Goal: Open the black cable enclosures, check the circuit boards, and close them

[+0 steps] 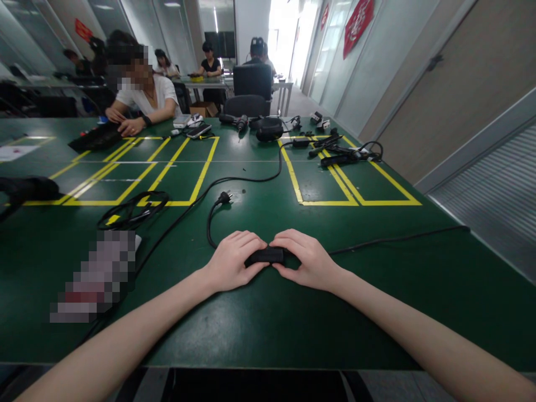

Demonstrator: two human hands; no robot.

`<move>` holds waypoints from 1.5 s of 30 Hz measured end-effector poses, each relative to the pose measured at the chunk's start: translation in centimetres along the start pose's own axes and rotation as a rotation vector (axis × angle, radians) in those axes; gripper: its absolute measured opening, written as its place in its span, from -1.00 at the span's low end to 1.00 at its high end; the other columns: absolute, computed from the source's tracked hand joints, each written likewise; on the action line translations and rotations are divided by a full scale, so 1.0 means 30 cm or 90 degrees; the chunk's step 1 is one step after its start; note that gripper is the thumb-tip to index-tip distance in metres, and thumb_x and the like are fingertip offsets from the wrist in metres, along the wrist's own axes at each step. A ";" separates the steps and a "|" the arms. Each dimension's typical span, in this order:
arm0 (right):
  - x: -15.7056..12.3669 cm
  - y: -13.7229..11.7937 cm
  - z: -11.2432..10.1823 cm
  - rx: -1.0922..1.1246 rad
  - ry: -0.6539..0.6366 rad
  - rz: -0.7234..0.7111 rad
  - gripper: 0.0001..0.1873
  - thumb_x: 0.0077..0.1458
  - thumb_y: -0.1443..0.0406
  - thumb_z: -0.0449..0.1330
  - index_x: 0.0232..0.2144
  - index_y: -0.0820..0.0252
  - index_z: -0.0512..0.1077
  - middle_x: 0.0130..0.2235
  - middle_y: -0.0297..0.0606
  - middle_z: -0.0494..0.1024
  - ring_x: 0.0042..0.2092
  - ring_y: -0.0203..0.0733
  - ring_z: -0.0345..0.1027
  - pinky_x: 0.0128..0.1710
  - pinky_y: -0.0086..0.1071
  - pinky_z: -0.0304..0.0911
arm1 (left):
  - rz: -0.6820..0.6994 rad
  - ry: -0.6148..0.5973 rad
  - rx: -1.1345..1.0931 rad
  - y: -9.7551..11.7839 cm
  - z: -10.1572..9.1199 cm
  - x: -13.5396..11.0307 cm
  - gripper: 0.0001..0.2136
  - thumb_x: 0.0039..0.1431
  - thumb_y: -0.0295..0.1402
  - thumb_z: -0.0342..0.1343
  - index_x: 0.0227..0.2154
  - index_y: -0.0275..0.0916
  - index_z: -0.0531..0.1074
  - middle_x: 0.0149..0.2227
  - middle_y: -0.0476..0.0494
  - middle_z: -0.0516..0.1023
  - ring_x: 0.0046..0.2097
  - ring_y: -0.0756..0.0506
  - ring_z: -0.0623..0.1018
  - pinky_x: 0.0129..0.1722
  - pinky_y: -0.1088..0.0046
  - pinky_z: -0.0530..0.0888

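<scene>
Your left hand [235,261] and right hand [312,259] pinch the black power adapter [268,255] between them, in front of you at the green table [268,329] — its plug [225,197] lies beyond your left.

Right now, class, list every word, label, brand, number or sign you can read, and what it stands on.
No text can be read.
Large red hanging, upper right: marks too blurred to read.
Small red hanging beyond it: too small.
Red sign, upper left: too blurred.
White sheet, far left: marks too faint.
Pixelated item, left: any text hidden.
Black block: no lettering shows.
</scene>
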State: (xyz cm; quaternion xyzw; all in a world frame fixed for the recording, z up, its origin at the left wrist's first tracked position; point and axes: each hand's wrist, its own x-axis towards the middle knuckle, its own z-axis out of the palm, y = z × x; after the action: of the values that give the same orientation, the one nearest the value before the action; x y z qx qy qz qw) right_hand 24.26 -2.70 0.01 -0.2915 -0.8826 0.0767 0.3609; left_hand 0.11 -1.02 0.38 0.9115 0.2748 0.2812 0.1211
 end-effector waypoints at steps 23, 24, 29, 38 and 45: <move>-0.001 0.009 0.004 0.013 -0.015 -0.012 -0.78 0.20 0.41 0.20 -0.10 0.14 0.43 -0.16 -0.12 0.58 -0.15 -0.05 0.48 -0.19 -0.21 0.47 | 0.002 -0.021 0.010 -0.016 0.012 -0.003 -0.81 0.27 -0.37 0.15 -0.07 -0.17 0.46 -0.09 -0.16 0.66 -0.05 -0.18 0.66 -0.05 0.27 0.54; 0.000 0.009 0.004 0.015 -0.015 -0.016 -0.79 0.20 0.42 0.19 -0.10 0.14 0.42 -0.17 -0.13 0.58 -0.15 -0.05 0.48 -0.19 -0.22 0.47 | -0.001 -0.020 0.009 -0.016 0.012 -0.003 -0.81 0.27 -0.37 0.16 -0.07 -0.17 0.46 -0.09 -0.16 0.66 -0.06 -0.19 0.66 -0.05 0.27 0.54; 0.000 0.010 -0.003 -0.031 -0.003 -0.082 -0.86 0.28 0.38 0.16 -0.11 0.18 0.44 -0.19 -0.11 0.59 -0.17 -0.07 0.48 -0.22 -0.22 0.47 | -0.014 -0.011 -0.009 -0.007 0.003 -0.003 -0.72 0.24 -0.21 0.26 -0.06 -0.20 0.46 -0.11 -0.18 0.66 -0.12 -0.20 0.66 -0.09 0.26 0.55; -0.005 -0.002 -0.013 -0.230 0.025 -0.266 -0.79 0.40 0.43 0.09 -0.18 0.18 0.52 -0.20 -0.17 0.63 -0.13 -0.16 0.52 -0.15 -0.26 0.48 | -0.160 -0.118 -0.138 0.008 -0.029 0.015 -0.73 0.47 -0.19 0.01 -0.11 -0.22 0.55 -0.18 -0.13 0.63 -0.15 -0.13 0.62 -0.11 0.36 0.53; -0.006 0.019 -0.029 -0.227 -0.075 -0.163 -0.77 0.39 0.30 0.09 -0.02 0.19 0.49 0.02 0.01 0.62 -0.04 -0.03 0.54 -0.11 -0.18 0.49 | -0.119 -0.030 -0.230 0.014 -0.029 0.005 -0.80 0.37 -0.23 0.20 -0.07 -0.22 0.49 -0.11 -0.16 0.56 -0.10 -0.13 0.58 -0.03 0.31 0.54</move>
State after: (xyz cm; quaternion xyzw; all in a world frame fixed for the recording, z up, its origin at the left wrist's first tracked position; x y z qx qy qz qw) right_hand 25.23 -2.41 0.34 -0.2316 -0.9313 -0.1097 0.2587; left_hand -0.10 -1.21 1.31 0.8516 0.3005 0.2923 0.3147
